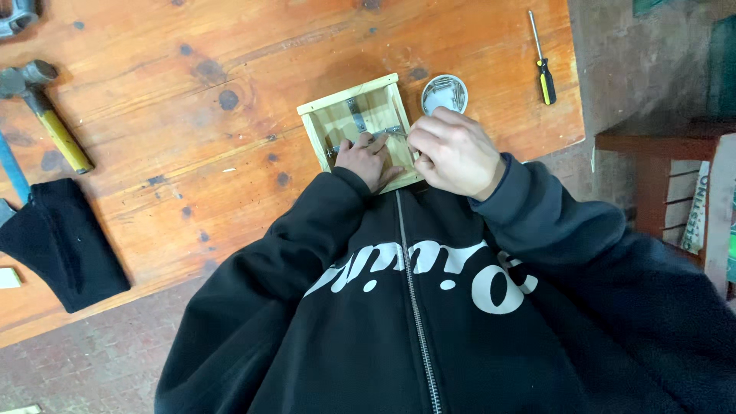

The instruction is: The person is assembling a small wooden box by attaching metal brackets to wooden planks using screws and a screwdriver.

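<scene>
A small open wooden box [383,86] of pale wood lies on the wooden table [230,100] right in front of me. A grey metal strip [355,113] is fixed inside it. My left hand [368,159] reaches into the box, its fingers pressing down on a small metal bracket [337,146] on the bottom. My right hand [454,152] rests on the box's right edge with the fingers curled tight. It pinches a thin metal piece [389,131] that points towards the left hand. What lies under both hands is hidden.
A round tin [445,92] with small metal fasteners stands just beyond the box. A screwdriver with a yellow and black handle [543,65] lies at the far right. A yellow-handled hammer [47,115] and black cloth [65,241] lie left. A wooden chair [652,172] stands beside the table.
</scene>
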